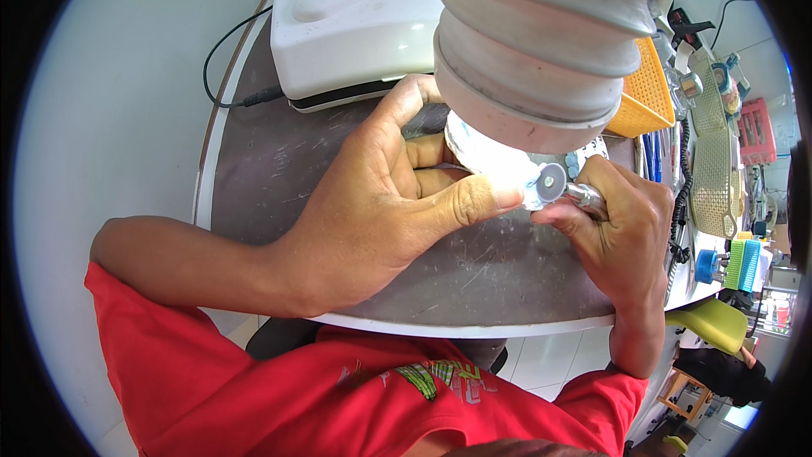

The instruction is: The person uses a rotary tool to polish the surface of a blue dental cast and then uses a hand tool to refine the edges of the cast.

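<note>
Green-and-pale lettered print [444, 377] on red short-sleeved fabric shirt [313, 393], not legible; no readable text.

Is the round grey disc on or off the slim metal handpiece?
On: the disc sits at the tip of the handpiece, held by the right hand.

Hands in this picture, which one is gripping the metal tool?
The right hand: it grips the metal tool with the round grey disc, while the left hand holds the white piece.
</note>
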### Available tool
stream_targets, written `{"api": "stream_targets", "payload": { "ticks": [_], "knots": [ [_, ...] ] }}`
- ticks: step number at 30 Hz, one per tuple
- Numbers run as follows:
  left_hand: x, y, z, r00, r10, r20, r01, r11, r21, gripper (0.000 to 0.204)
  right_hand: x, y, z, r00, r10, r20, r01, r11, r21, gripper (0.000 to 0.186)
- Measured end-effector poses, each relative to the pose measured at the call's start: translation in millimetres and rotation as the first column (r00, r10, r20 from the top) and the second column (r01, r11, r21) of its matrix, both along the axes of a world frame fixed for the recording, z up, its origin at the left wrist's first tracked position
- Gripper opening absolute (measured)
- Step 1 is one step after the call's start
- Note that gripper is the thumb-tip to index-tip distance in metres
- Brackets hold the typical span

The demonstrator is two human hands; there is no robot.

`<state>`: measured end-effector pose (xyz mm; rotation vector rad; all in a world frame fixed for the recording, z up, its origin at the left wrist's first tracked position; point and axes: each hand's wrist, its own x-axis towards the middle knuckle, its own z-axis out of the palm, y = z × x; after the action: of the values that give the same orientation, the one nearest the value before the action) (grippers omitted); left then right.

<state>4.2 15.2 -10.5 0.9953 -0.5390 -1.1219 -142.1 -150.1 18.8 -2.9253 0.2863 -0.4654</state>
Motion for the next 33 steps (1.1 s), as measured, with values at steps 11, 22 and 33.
{"api": "stream_targets", "payload": {
  "ticks": [11,22,33],
  "knots": [
    [-0.7,-0.8,-2.9,1.0,0.013,-0.014,-0.013,1.0,-0.005,0.048,1.4,1.2,1.8,0.999,-0.044,0.02,0.045,0.999,-0.003,0.054],
    [-0.1,1.2,0.1,1.0,-0.006,-0.012,0.007,0.999,0.034,0.048,-0.1,1.0,1.2,0.999,-0.021,0.042,0.021,1.0,-0.016,0.054],
    [0.0,1.2,-1.3,1.0,-0.005,-0.017,0.005,0.999,0.036,0.046,-1.0,1.2,0.5,0.999,0.004,0.043,-0.003,1.0,-0.02,0.053]
  ]
}}
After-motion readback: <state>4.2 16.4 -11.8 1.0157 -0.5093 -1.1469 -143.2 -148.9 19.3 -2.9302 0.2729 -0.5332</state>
